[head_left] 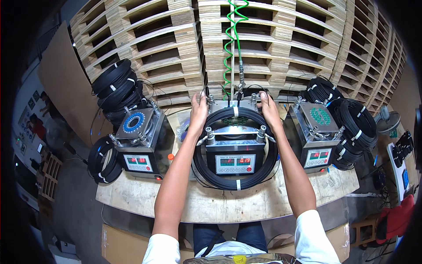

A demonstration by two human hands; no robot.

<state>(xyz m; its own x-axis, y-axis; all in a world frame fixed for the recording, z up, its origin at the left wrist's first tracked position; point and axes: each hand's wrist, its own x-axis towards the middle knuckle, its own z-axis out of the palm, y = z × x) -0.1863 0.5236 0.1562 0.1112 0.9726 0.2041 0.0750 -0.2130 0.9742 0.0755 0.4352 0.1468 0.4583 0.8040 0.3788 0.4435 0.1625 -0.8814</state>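
A coil of black cable [238, 185], bound with white ties, hangs as a large ring around the front of the middle machine [210, 165]. Its upper part lies over the machine's metal top, where small green pieces show through the ring. My left hand [199, 110] is at the far left corner of that top, fingers stretched away from me beside a metal post. At the far right corner, my right hand [269, 111] is in much the same pose, its fingers partly hidden by the post. Both hands are beside the coil's upper edge; contact is hard to make out.
A similar machine with a blue ring of pieces [133, 122] stands left; another with green pieces [320, 116] stands right. Black cable coils [115, 83] are piled left, more [358, 123] right. Wooden pallets [154, 48] rise behind the table [211, 209]. A green coiled hose [228, 48] hangs centrally.
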